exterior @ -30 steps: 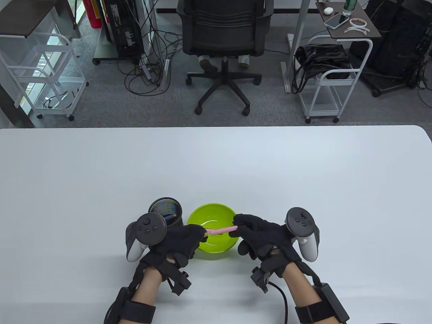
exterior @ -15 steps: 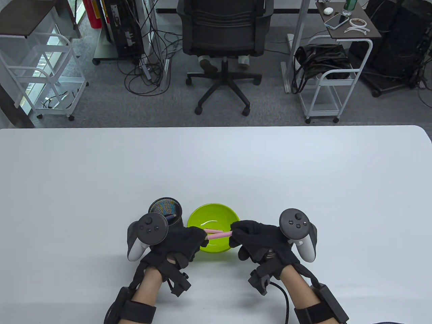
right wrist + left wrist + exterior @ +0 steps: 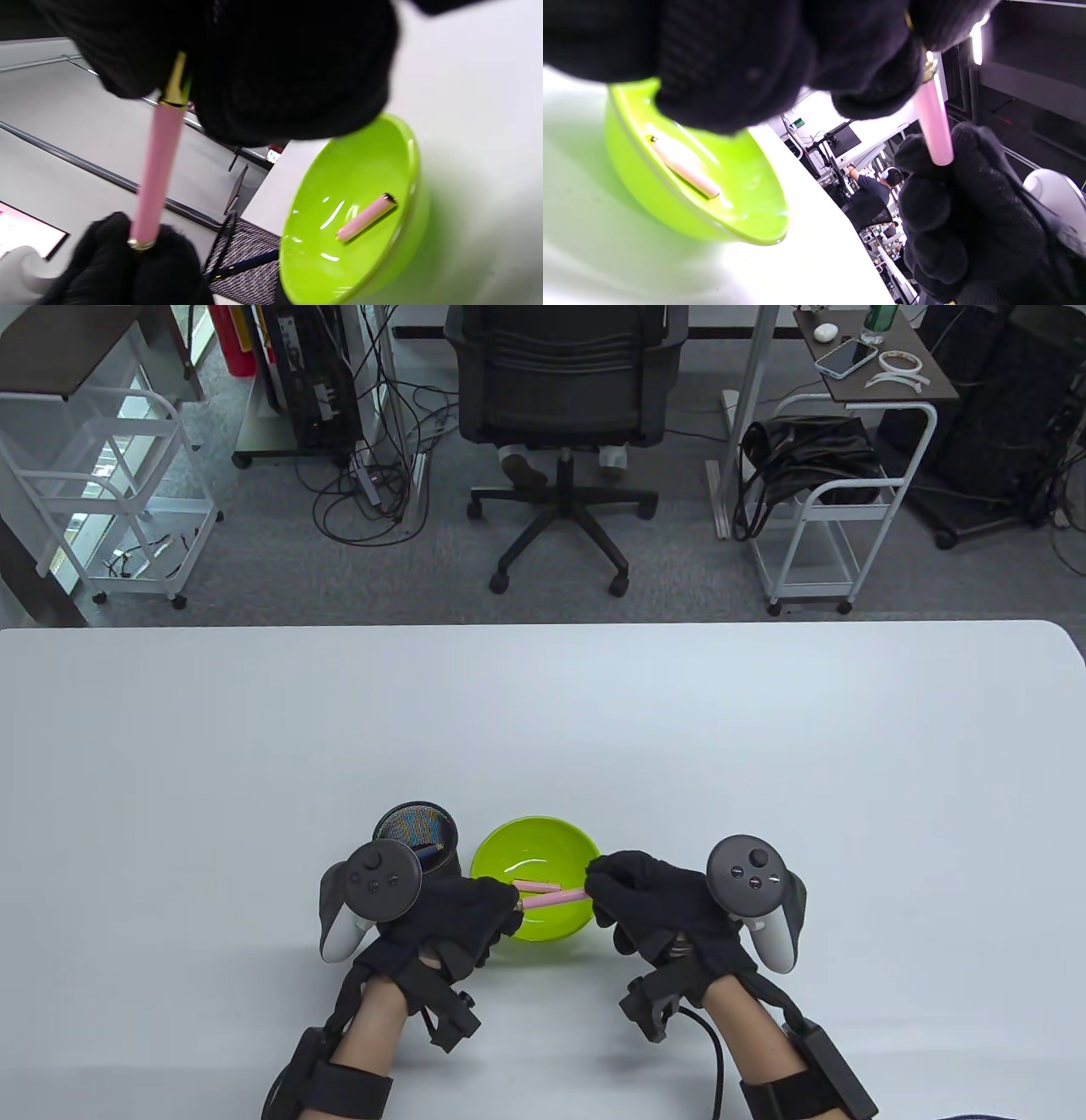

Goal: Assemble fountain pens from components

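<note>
On the left of the white counter (image 3: 254, 746), a black mesh pen cup (image 3: 416, 836) stands just behind the left hand (image 3: 450, 912), with dark pens inside. The left hand has its fingers (image 3: 865, 80) closed around one end of a pink pen barrel (image 3: 550, 898), where a gold ring shows at the fingertips. The barrel spans the gap between the two hands, held above the near part of a lime-green bowl (image 3: 488, 857) that sits on the counter just right of the cup. Inside the bowl lies a second pink pen part (image 3: 367, 217) with a gold-trimmed end, resting on the bowl's floor. On the right, the right hand (image 3: 657, 899) pinches the barrel's other end, its fingers (image 3: 254, 84) wrapped tight around a gold piece there.
</note>
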Action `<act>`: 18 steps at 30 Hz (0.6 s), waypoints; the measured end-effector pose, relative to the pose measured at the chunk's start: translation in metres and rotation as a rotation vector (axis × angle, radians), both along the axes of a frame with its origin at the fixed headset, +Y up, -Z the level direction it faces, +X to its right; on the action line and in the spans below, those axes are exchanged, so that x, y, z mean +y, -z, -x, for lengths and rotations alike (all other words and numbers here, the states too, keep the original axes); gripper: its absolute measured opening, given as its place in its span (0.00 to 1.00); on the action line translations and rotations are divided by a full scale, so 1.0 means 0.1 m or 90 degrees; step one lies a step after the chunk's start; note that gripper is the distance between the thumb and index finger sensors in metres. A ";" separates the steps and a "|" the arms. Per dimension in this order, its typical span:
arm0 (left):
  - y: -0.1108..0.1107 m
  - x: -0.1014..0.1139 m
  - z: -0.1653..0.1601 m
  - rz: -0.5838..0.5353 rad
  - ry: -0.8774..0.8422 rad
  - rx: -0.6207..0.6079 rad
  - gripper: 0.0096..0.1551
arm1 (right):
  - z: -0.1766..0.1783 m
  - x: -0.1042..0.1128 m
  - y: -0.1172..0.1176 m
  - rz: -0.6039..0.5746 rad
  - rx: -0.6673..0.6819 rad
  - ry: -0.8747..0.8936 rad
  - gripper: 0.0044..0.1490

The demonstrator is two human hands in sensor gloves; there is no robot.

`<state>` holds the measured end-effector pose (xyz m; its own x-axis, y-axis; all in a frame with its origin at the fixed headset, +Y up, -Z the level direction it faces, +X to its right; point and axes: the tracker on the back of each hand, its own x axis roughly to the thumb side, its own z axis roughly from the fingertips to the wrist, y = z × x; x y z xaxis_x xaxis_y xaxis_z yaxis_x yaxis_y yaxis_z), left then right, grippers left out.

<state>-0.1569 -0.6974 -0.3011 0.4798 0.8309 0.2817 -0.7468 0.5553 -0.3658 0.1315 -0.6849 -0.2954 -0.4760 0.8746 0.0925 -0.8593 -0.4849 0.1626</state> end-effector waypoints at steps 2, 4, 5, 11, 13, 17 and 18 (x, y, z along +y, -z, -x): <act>0.00 0.00 0.01 -0.002 0.009 0.015 0.28 | 0.01 -0.03 0.01 0.016 -0.004 -0.016 0.32; 0.01 0.00 0.04 -0.005 0.021 0.029 0.28 | 0.02 -0.06 0.02 0.034 0.026 -0.014 0.40; 0.02 -0.01 0.06 -0.003 0.019 0.036 0.28 | 0.03 -0.06 0.03 0.035 0.033 -0.008 0.40; 0.02 -0.02 0.06 0.007 0.014 0.027 0.28 | 0.02 -0.04 0.02 0.024 0.020 -0.020 0.29; 0.01 -0.03 0.04 0.010 0.008 0.016 0.28 | 0.00 -0.06 0.02 0.029 0.009 -0.026 0.31; 0.02 -0.02 0.04 0.006 0.008 0.020 0.28 | -0.03 -0.06 0.07 0.055 0.052 -0.002 0.41; 0.02 -0.02 0.04 0.005 0.008 0.020 0.28 | -0.03 -0.06 0.07 0.064 0.064 0.003 0.40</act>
